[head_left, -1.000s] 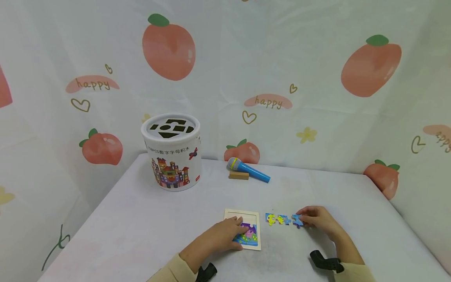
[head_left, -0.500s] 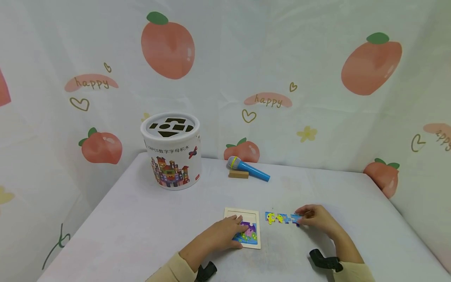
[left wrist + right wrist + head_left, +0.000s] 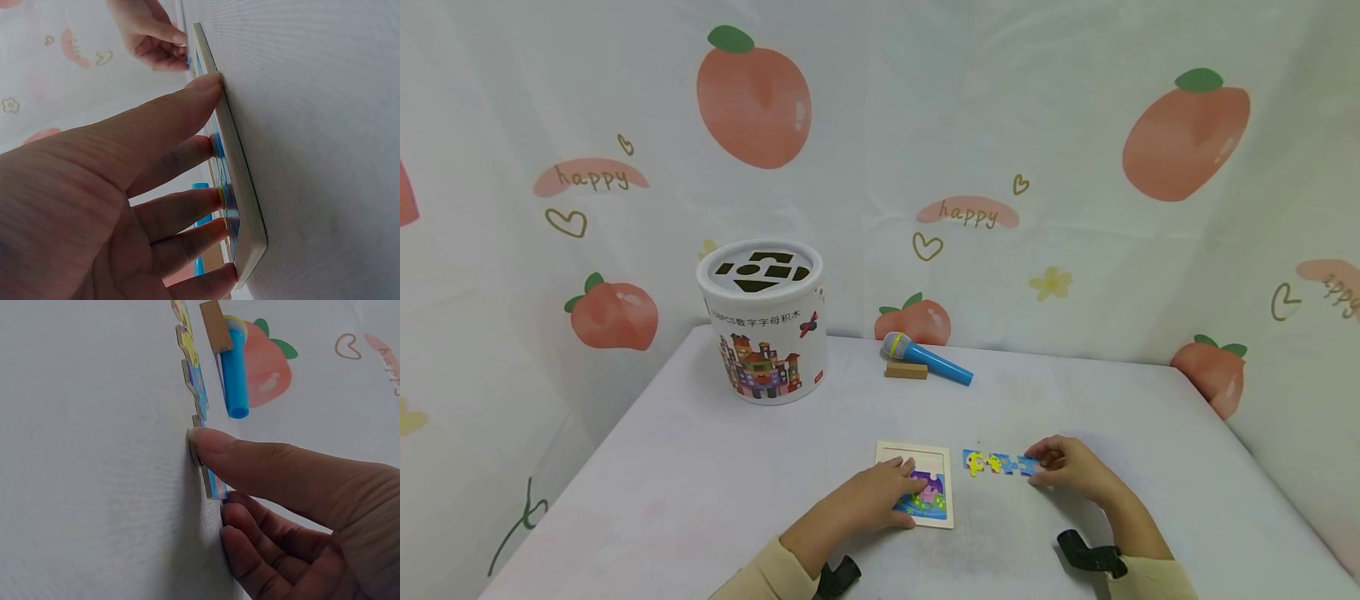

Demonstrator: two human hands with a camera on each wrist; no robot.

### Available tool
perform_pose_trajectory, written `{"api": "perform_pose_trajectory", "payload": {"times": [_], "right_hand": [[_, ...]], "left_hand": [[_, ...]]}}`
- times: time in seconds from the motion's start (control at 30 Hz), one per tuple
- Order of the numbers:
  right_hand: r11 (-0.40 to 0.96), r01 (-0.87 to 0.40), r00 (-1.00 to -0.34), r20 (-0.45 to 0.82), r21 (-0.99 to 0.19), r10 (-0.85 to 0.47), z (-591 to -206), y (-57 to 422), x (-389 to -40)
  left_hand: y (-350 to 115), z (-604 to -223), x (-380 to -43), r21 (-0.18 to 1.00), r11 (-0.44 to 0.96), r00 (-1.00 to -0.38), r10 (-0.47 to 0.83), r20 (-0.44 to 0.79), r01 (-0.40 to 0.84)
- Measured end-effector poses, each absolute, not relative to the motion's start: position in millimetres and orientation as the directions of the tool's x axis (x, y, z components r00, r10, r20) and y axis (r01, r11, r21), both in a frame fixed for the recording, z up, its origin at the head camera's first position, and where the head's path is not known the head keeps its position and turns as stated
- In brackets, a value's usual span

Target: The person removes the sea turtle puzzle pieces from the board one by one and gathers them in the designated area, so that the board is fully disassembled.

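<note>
A cream-framed jigsaw tray (image 3: 934,460) lies on the table, its lower part filled with purple, pink and blue picture pieces. My left hand (image 3: 880,493) rests across its left side with fingers spread; in the left wrist view, the thumb (image 3: 206,84) is at the frame's edge and the fingertips touch the picture. To the tray's right, a blue puzzle piece (image 3: 1026,465) is pinched between the thumb and fingers of my right hand (image 3: 1071,467), low at the table. Left of it lie two yellow-and-blue puzzle pieces (image 3: 974,462), in one row. My fingers partly cover the held piece.
Behind the tray, a blue toy microphone (image 3: 940,364) lies beside a brown wooden block (image 3: 906,371). A white bucket (image 3: 767,333) with a shape-sorter lid stands at the back left. A peach-printed cloth (image 3: 850,125) hangs behind the white table (image 3: 715,492).
My right hand has shifted slightly left, bringing the blue puzzle piece closer to the row and turning it a little. The left hand has stayed on the tray.
</note>
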State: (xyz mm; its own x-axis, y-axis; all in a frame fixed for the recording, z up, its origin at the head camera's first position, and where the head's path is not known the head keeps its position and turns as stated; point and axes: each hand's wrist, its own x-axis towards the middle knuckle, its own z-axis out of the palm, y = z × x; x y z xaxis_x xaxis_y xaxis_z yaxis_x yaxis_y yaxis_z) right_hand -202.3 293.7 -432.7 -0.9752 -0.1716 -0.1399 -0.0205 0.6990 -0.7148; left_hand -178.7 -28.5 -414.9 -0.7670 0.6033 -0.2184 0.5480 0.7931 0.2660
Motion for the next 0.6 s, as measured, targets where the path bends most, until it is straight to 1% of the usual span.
{"api": "perform_pose_trajectory", "payload": {"times": [0.47,0.6], "right_hand": [[0.677,-0.089,-0.967,-0.1,-0.73,-0.234,-432.8,295.1,-201.0],[0.676,-0.09,-0.967,-0.099,-0.731,-0.235,-432.9,295.4,-201.4]], "left_hand": [[-29.6,-415.5,-179.0,0.279,0.791,-0.763,0.606,-0.225,0.545],[-29.6,-415.4,-179.2,0.286,0.79,-0.762,0.606,-0.229,0.543]]}}
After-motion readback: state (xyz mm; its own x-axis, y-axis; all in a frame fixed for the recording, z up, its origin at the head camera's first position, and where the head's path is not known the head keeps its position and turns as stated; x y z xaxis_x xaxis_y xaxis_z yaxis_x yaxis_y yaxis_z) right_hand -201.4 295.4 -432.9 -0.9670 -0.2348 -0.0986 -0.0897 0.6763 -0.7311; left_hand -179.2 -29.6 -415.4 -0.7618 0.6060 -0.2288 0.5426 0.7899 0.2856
